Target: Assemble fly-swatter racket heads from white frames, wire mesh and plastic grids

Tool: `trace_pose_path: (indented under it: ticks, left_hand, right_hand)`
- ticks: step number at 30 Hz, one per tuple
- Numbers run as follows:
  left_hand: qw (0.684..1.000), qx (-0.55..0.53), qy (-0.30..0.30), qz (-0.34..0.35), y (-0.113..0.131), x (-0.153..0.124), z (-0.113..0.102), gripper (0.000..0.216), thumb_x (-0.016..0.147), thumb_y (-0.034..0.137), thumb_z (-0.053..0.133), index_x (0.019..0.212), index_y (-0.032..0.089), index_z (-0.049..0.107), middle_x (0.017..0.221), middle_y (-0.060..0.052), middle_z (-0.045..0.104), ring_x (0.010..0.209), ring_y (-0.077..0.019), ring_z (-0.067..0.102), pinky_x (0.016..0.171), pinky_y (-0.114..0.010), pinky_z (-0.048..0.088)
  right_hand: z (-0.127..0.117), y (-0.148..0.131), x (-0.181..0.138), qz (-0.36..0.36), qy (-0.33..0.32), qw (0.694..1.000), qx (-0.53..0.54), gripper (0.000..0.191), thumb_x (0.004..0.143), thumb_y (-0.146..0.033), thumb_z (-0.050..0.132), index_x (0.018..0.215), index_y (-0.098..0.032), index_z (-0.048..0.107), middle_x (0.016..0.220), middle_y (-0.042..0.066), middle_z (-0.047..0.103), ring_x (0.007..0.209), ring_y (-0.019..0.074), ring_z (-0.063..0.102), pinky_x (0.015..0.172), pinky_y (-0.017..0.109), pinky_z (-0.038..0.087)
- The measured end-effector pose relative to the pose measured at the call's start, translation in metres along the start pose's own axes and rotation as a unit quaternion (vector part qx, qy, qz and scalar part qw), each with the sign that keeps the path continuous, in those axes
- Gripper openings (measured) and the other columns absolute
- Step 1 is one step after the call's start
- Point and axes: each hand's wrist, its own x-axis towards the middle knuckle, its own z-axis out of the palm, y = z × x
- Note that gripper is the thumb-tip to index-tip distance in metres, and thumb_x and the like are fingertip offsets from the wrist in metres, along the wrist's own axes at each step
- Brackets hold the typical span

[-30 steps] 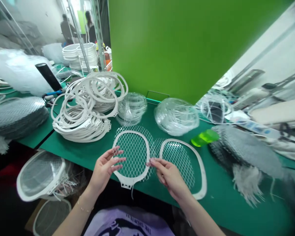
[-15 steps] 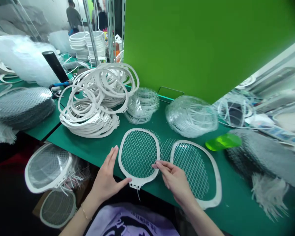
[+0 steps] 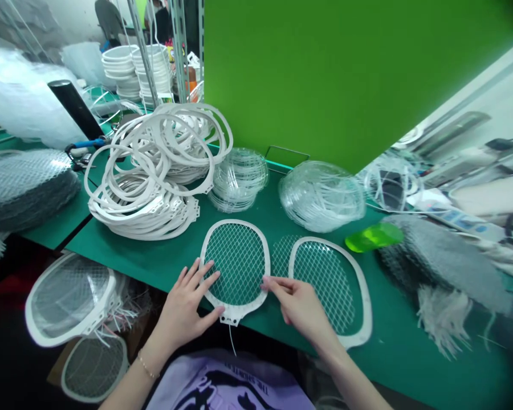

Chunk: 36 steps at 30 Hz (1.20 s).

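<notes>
A white oval frame with wire mesh lies flat on the green table near its front edge. My left hand rests on the frame's lower left rim, fingers spread over rim and mesh, thumb near the tab at the bottom. My right hand pinches the mesh at the frame's right edge. A second white frame with mesh lies just to the right, under my right wrist. A thin wire hangs from the first frame's tab.
A heap of empty white frames sits at back left, two piles of clear rings behind, grey mesh stacks at right and far left. A green board stands behind. Finished frames lie below the table edge.
My left hand has moved onto the frame's lower left rim and pressed it flat on the table. The view has shifted slightly; my right hand stays at the frame's right edge.
</notes>
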Motion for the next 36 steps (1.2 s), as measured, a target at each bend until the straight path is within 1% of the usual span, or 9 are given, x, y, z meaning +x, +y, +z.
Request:
trace_pose_path:
  ticks: [5,8,10,12,15,20,25,29,36]
  left_hand:
    - [0.997,0.071,0.015,0.003,0.002,0.0,-0.008,0.057,0.09,0.047,0.063,0.143,0.03,0.052,0.154,-0.006,0.047,0.15,-0.0371,0.026,0.119,-0.062,0.023]
    - [0.992,0.102,0.02,0.073,0.033,0.009,-0.001,0.061,0.092,0.048,0.059,0.147,0.026,0.047,0.158,-0.007,0.041,0.151,-0.0366,0.021,0.12,-0.062,0.022]
    - [0.984,0.082,-0.036,0.156,0.062,0.02,0.013,0.065,0.092,0.05,0.058,0.151,0.027,0.04,0.16,-0.005,0.036,0.151,-0.0336,0.023,0.121,-0.058,0.025]
    - [0.973,0.061,-0.102,0.199,0.086,0.032,0.031,0.065,0.093,0.049,0.057,0.152,0.027,0.038,0.16,-0.004,0.036,0.148,-0.0308,0.032,0.12,-0.054,0.032]
    - [0.974,0.074,-0.124,0.172,0.097,0.046,0.052,0.058,0.095,0.044,0.056,0.147,0.022,0.045,0.157,-0.008,0.041,0.145,-0.0312,0.039,0.118,-0.054,0.036]
    - [0.973,0.108,-0.098,0.178,0.082,0.05,0.051,0.049,0.095,0.043,0.057,0.138,0.021,0.054,0.151,-0.01,0.05,0.146,-0.0322,0.036,0.119,-0.057,0.032]
    - [0.983,0.096,-0.009,0.159,0.093,0.05,0.039,0.062,0.095,0.045,0.055,0.15,0.022,0.035,0.156,-0.01,0.042,0.149,-0.0304,0.029,0.118,-0.057,0.032]
    - [0.988,0.075,0.041,0.128,0.111,0.051,0.041,0.085,0.088,0.055,0.062,0.155,0.02,0.023,0.157,-0.014,0.039,0.15,-0.0328,0.027,0.12,-0.056,0.03]
    - [0.991,0.068,-0.002,0.114,0.123,0.055,0.075,0.112,0.078,0.06,0.072,0.159,0.02,0.005,0.162,-0.017,0.03,0.15,-0.0359,0.025,0.118,-0.056,0.033]
  right_hand:
    - [-0.062,0.005,-0.023,-0.066,0.212,0.96,-0.17,0.06,0.072,-0.072,0.065,0.102,-0.022,0.076,0.071,0.006,0.071,0.048,0.0167,0.053,0.05,0.031,0.044]
    - [-0.114,0.028,-0.007,-0.053,0.347,0.904,-0.245,0.066,0.072,-0.076,0.057,0.101,-0.019,0.075,0.08,0.01,0.07,0.063,0.0235,0.06,0.061,0.037,0.047]
    - [-0.139,0.045,0.011,-0.064,0.381,0.886,-0.256,0.069,0.072,-0.073,0.053,0.101,-0.013,0.074,0.088,0.014,0.071,0.071,0.0255,0.061,0.069,0.04,0.048]
    - [-0.148,0.059,0.026,-0.069,0.345,0.906,-0.235,0.065,0.07,-0.07,0.055,0.094,-0.012,0.074,0.089,0.015,0.071,0.074,0.0252,0.061,0.073,0.041,0.048]
    - [-0.139,0.069,0.037,-0.078,0.287,0.936,-0.187,0.054,0.068,-0.066,0.061,0.083,-0.016,0.073,0.082,0.012,0.071,0.069,0.0222,0.06,0.071,0.038,0.049]
    - [-0.122,0.064,0.028,-0.056,0.228,0.971,-0.044,0.041,0.062,-0.057,0.075,0.075,-0.018,0.071,0.073,0.007,0.072,0.062,0.0175,0.06,0.059,0.031,0.048]
    - [-0.132,0.051,0.011,0.057,0.091,0.967,0.23,0.043,0.049,-0.041,0.09,0.08,-0.015,0.076,0.088,0.011,0.077,0.07,0.0168,0.068,0.05,0.021,0.048]
    - [-0.15,0.053,-0.004,0.044,0.128,0.935,0.327,0.045,0.042,-0.036,0.096,0.079,-0.017,0.077,0.083,0.008,0.078,0.069,0.0166,0.071,0.059,0.022,0.058]
    - [-0.161,0.074,0.002,0.056,0.152,0.94,0.302,0.041,0.047,-0.032,0.096,0.078,-0.015,0.076,0.079,0.008,0.078,0.063,0.0148,0.071,0.058,0.02,0.059]
